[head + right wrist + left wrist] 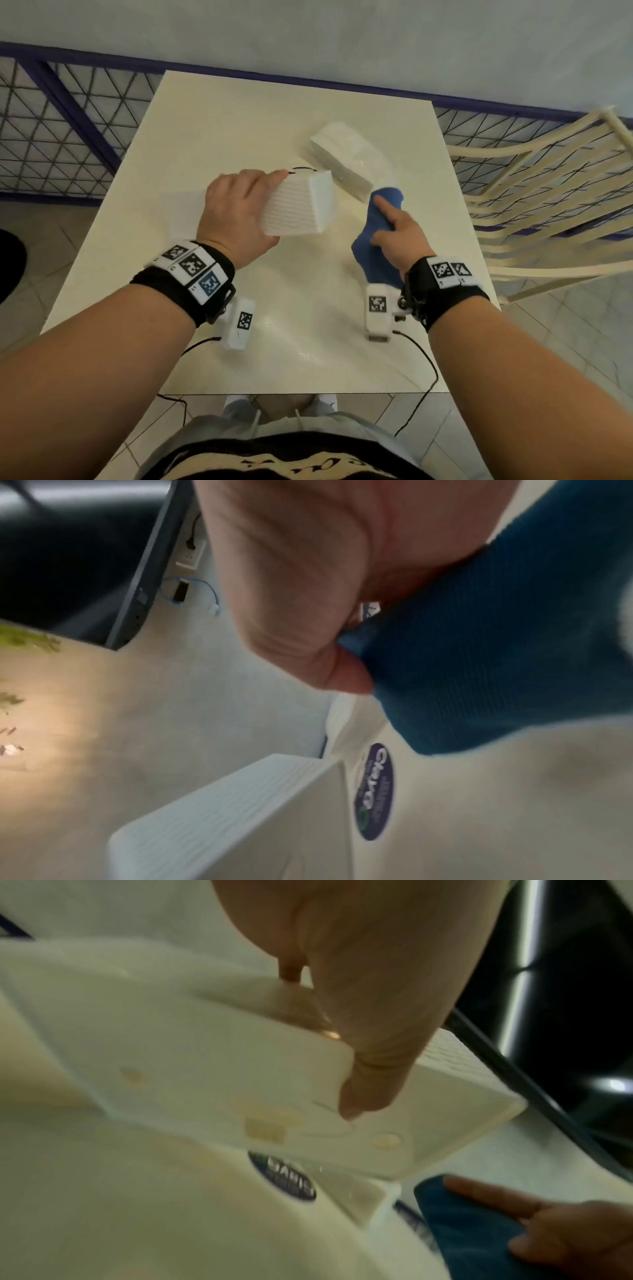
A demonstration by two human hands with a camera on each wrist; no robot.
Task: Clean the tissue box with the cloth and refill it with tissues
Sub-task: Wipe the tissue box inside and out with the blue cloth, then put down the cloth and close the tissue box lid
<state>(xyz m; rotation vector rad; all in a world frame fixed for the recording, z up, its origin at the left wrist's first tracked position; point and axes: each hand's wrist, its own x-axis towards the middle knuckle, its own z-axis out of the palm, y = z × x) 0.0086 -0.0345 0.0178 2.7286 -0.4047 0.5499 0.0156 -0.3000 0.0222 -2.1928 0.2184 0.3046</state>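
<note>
My left hand (239,209) grips a white ribbed tissue box (298,205) and holds it tilted above the table; the left wrist view shows the thumb (369,1069) pressed on the box's smooth underside (212,1074). My right hand (397,233) holds a blue cloth (373,246) just right of the box, index finger stretched along it. The right wrist view shows the cloth (496,642) pinched against my palm and the box (240,818) below it. A wrapped pack of white tissues (346,161) lies on the table behind both.
A white flat piece (185,212) lies on the cream table (308,342) partly under my left hand. A cream slatted chair (548,192) stands to the right. A purple-framed mesh railing (61,137) runs behind the table. Cables hang from both wrists.
</note>
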